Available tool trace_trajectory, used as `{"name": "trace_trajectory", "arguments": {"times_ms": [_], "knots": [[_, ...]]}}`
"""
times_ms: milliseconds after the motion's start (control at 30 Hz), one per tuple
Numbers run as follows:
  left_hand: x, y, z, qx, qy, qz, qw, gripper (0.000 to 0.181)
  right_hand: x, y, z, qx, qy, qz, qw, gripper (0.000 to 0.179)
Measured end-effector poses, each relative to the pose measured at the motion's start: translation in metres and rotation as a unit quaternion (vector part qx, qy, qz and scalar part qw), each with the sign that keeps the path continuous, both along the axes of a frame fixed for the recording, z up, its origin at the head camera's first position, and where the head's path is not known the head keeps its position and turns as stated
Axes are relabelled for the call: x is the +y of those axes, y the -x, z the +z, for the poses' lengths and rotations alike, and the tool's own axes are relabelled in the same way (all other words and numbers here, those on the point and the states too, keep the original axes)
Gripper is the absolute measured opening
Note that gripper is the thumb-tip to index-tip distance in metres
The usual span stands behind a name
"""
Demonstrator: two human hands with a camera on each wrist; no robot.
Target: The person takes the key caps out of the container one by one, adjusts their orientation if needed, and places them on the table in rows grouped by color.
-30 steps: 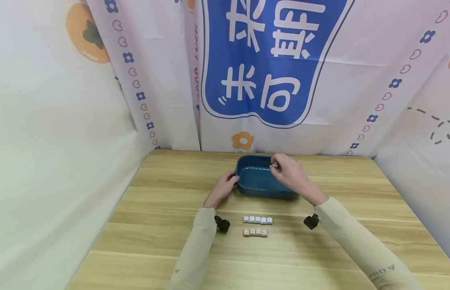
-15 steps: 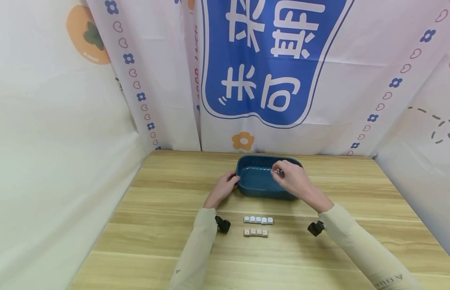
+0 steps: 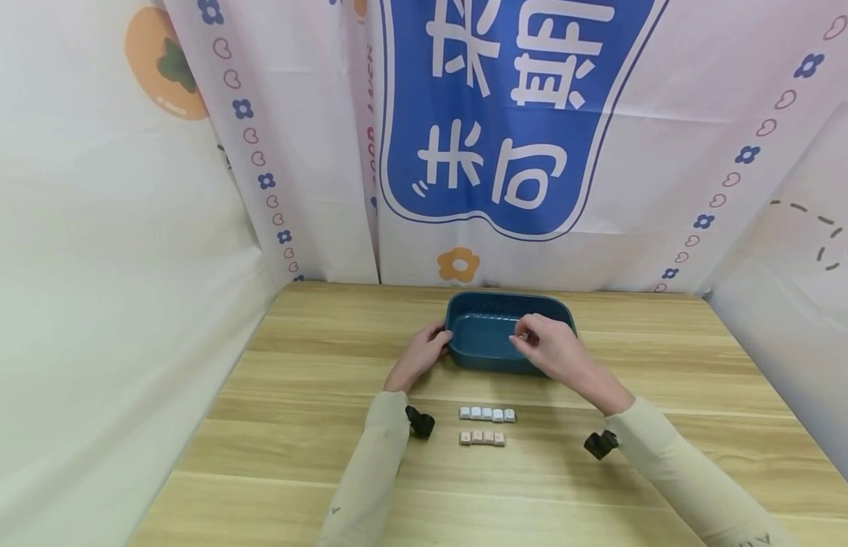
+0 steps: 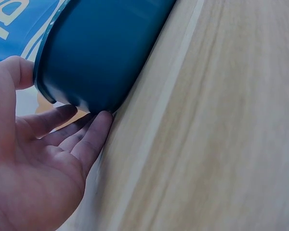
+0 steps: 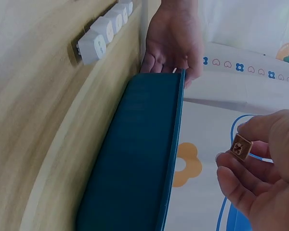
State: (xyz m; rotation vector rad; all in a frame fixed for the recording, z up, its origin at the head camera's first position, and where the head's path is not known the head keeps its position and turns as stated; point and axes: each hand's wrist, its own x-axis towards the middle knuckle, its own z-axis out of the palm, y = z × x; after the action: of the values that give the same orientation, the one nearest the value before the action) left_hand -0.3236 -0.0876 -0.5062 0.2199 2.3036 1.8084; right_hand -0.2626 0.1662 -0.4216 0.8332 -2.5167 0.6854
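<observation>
A dark teal plastic bin [image 3: 488, 363] stands near the back of the table. At its left end, my left hand [image 3: 420, 353] holds the rim, thumb over the edge and fingertips against the outer wall, as the left wrist view shows. My right hand [image 3: 557, 349] is above the bin's right half. Between its thumb and fingers it pinches a small brownish keycap [image 5: 241, 147], hollow underside showing in the right wrist view. In front of the bin lie a row of several white keycaps [image 3: 487, 414] and, nearer, a row of several beige keycaps [image 3: 482, 438].
The bin stands on a wood-grain table [image 3: 314, 425]. A printed cloth [image 3: 328, 190] with a blue sign hangs behind the table, and pale cloth walls stand at both sides. A black wrist camera [image 3: 420, 422] sits on the left wrist.
My right hand has moved a little right and toward the near side above the bin, still pinching the keycap. The left hand, bin and both keycap rows look unchanged.
</observation>
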Motion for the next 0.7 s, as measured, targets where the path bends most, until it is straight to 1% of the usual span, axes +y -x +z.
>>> {"name": "trace_trajectory", "arguments": {"times_ms": [333, 700], "knots": [[0.0, 0.0, 0.001, -0.007, 0.003, -0.003, 1.0, 0.051, 0.001, -0.006, -0.008, 0.004, 0.015, 0.031, 0.9994, 0.007], [0.0, -0.001, 0.003, -0.005, 0.004, -0.004, 1.0, 0.051, 0.004, -0.018, -0.02, -0.015, 0.013, 0.064, 0.9977, 0.011]]}}
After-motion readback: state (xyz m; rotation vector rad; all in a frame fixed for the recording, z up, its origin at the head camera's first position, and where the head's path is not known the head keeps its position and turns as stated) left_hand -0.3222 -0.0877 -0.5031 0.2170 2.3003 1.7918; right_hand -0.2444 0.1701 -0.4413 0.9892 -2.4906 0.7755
